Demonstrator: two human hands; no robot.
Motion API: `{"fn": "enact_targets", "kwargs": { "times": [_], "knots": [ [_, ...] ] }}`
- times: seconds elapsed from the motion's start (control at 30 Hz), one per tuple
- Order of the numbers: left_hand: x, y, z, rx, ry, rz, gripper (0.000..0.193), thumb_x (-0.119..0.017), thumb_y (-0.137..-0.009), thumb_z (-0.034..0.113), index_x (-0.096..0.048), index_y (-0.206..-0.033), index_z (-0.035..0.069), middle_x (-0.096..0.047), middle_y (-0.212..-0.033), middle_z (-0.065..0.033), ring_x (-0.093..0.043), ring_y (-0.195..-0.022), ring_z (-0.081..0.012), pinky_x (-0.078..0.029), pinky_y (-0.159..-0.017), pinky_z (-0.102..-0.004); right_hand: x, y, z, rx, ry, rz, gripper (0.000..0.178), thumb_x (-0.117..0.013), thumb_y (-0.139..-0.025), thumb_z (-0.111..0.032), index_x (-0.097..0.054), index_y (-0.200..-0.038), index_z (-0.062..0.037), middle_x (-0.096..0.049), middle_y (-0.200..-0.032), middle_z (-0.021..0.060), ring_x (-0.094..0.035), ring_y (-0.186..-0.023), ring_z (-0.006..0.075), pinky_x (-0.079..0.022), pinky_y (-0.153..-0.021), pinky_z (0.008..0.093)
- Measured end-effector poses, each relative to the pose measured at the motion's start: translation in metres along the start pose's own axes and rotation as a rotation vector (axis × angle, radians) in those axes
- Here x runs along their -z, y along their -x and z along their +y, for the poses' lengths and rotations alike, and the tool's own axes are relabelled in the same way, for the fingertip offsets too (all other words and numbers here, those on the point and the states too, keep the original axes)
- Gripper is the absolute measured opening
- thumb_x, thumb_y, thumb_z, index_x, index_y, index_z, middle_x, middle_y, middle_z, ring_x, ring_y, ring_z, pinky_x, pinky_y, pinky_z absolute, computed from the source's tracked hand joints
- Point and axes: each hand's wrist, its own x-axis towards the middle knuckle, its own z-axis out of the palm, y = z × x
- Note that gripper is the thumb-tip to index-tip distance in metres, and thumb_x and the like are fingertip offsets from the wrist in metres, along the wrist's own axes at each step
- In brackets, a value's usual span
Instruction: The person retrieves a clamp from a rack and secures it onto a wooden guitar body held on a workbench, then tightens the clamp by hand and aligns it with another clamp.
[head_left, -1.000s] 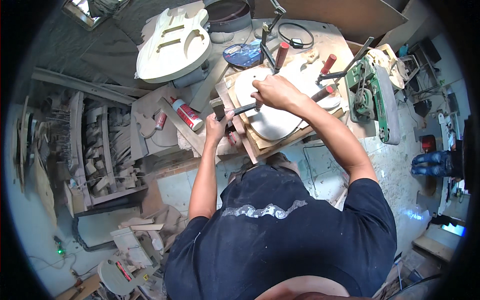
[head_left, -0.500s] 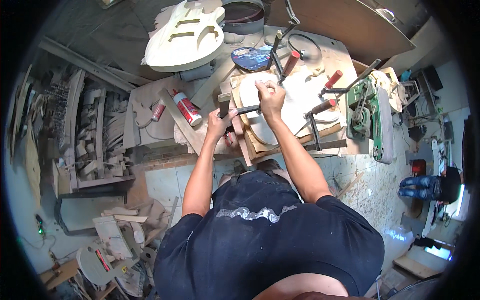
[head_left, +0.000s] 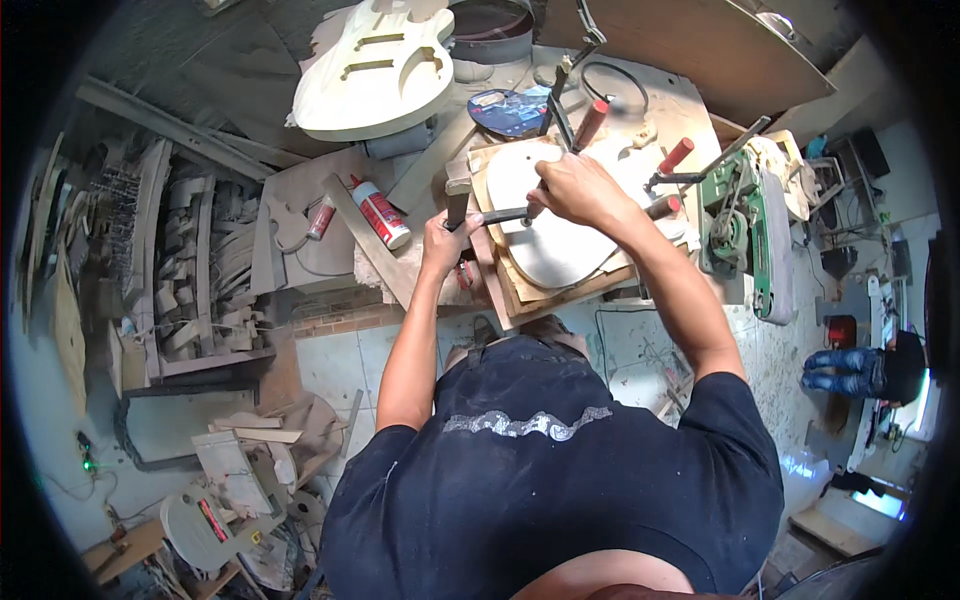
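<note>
At far left, a rack (head_left: pixel 205 345) held wood scraps too jumbled to tell apart. A red-and-white bottle (head_left: pixel 380 215) lay on the bench (head_left: pixel 690 95). The left hand (head_left: pixel 443 242) gripped a dark clamp (head_left: pixel 505 214), its fingers hiding part of the bar. The clamp reached over the edge of a pale guitar body (head_left: pixel 555 258), which lay on boards on the bench, partly covered by the right hand (head_left: pixel 575 188). That hand was closed around the clamp's handle, mostly hidden beneath it. The right forearm partly covered a red-handled clamp (head_left: pixel 663 207), beside a green sander (head_left: pixel 730 225). Far right, another person (head_left: pixel 845 372) faded into the dark rim.
</note>
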Motion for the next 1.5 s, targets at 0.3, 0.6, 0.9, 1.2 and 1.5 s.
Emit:
{"fn": "enact_targets", "kwargs": {
  "times": [0.3, 0.6, 0.9, 1.2, 1.5],
  "knots": [
    [-0.003, -0.001, 0.003, -0.021, 0.002, 0.018, 0.026, -0.079, -0.085, 0.027, -0.075, -0.097, 0.004, -0.065, -0.074, 0.0019, -0.056, -0.067, -0.0067, -0.043, -0.06, -0.0246, -0.003, -0.005, 0.031, 0.549, -0.166, 0.135, 0.014, -0.07, -0.085, -0.007, -0.057, -0.085, -0.0008, -0.068, -0.076, 0.0188, -0.067, -0.079, 0.0402, -0.052, -0.074, 0.0505],
    [0.0, 0.0, -0.001, -0.002, 0.036, 0.002, 0.026, -0.078, -0.085, 0.027, -0.075, -0.096, 0.004, -0.065, -0.073, 0.0014, -0.057, -0.067, -0.0066, -0.044, -0.06, -0.0251, 0.026, -0.005, -0.003, 0.085, -0.093, -0.151, 0.017, -0.066, -0.089, -0.015, -0.061, -0.092, 0.0004, -0.07, -0.081, 0.0194, -0.069, -0.083, 0.0379, -0.053, -0.074, 0.0495],
    [-0.003, -0.001, -0.003, 0.001, 0.022, -0.029, 0.03, -0.078, -0.085, 0.026, -0.075, -0.099, 0.0, -0.065, -0.074, 0.0009, -0.056, -0.068, -0.0067, -0.044, -0.062, -0.0247, 0.016, 0.002, 0.024, 0.352, -0.175, 0.186, 0.023, -0.069, -0.089, -0.023, -0.063, -0.091, -0.001, -0.069, -0.082, 0.0133, -0.069, -0.083, 0.0372, -0.055, -0.075, 0.0472],
    [-0.002, 0.0, 0.002, 0.029, 0.024, -0.043, 0.029, -0.077, -0.085, 0.031, -0.073, -0.092, 0.004, -0.057, -0.069, 0.0047, -0.051, -0.065, -0.0057, -0.041, -0.058, -0.0258, 0.019, -0.001, 0.021, 0.336, -0.076, -0.096, 0.016, -0.065, -0.079, 0.0, -0.068, -0.095, -0.002, -0.066, -0.097, 0.0149, -0.064, -0.102, 0.0344, -0.053, -0.086, 0.0418],
    [-0.003, -0.007, -0.006, -0.054, 0.04, -0.054, 0.029, -0.078, -0.085, 0.028, -0.074, -0.093, 0.001, -0.062, -0.072, 0.0028, -0.052, -0.065, -0.006, -0.042, -0.059, -0.0259, 0.015, 0.0, 0.014, 0.106, -0.121, -0.101, 0.012, -0.063, -0.089, -0.012, -0.063, -0.097, -0.0033, -0.068, -0.072, 0.0144, -0.069, -0.077, 0.0374, -0.054, -0.073, 0.0493]
  ]
}}
